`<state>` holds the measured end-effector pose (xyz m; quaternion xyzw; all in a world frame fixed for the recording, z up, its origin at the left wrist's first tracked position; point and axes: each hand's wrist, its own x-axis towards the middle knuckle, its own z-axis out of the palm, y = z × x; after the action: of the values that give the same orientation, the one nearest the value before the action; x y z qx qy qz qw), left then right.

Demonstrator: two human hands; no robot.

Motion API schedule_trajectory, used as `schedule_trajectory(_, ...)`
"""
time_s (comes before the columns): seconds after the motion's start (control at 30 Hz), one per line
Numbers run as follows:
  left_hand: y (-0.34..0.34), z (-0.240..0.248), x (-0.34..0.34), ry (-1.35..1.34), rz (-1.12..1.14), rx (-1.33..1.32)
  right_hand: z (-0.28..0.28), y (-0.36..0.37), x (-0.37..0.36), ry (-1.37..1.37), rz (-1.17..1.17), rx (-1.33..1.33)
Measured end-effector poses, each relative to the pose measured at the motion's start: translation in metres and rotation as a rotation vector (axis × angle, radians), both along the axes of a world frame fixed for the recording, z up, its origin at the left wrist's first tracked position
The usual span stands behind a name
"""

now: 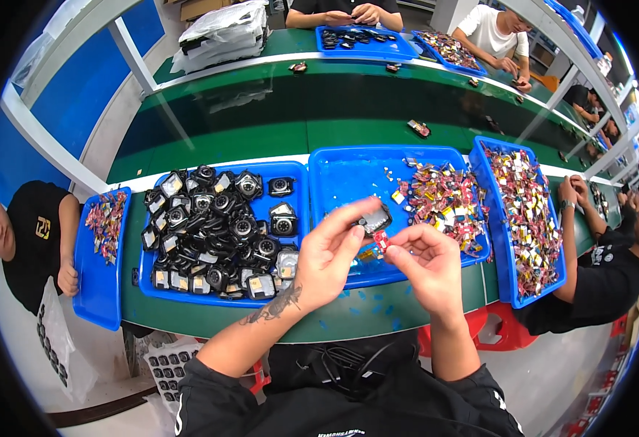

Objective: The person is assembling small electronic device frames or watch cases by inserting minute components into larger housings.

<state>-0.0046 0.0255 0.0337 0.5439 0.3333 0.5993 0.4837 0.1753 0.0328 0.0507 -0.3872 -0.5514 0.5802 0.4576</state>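
Observation:
My left hand (325, 255) is closed around a dark smartwatch case (375, 218), held up over the front of the middle blue tray (345, 175). Pinched between the thumb and forefinger of my right hand (432, 266) is a small red part (381, 241), right at the near edge of the case. Whether the two are joined cannot be made out. Beside my left hand, a blue tray (301, 175) carries a heap of black watch cases (214, 226), many with round backs. A pile of small red and yellow parts (443, 200) fills the middle tray's right side.
Another blue tray (504, 288) heaped with small parts stands at the right, and a narrower one (95, 291) at the far left. Behind runs a green conveyor belt (261, 135) bearing a few loose pieces. Co-workers sit at both sides and across.

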Motion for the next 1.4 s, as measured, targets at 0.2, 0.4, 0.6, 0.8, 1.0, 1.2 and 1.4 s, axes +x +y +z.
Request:
schedule_trajectory(0.2,-0.002,0.006,-0.004,0.505,0.112,0.422,0.013,-0.001,0.006,-0.029,-0.017,0.029)
schedule_trajectory(0.4,-0.002,0.001,-0.003,0.589,0.215,0.515,0.024,-0.009,0.010,-0.188,-0.009,0.101)
schedule_trajectory(0.6,-0.003,0.009,-0.005,0.597,0.074,0.246,0.028,-0.006,0.007,-0.608,-0.155,0.602)
schedule_trajectory(0.8,-0.002,0.003,-0.005,-0.089,-0.293,-0.462,0.026,-0.003,0.011,-0.550,-0.051,0.723)
schedule_trajectory(1.0,-0.005,0.006,0.001,0.059,-0.207,-0.304,0.006,-0.006,-0.003,-0.231,-0.140,0.246)
schedule_trajectory(1.2,-0.006,-0.003,0.005,-0.101,-0.192,-0.314,-0.013,-0.004,-0.010,-0.206,-0.283,0.339)
schedule_trajectory(1.4,-0.008,0.003,0.007,-0.138,-0.174,-0.380,-0.014,-0.005,-0.013,-0.179,-0.334,0.340)
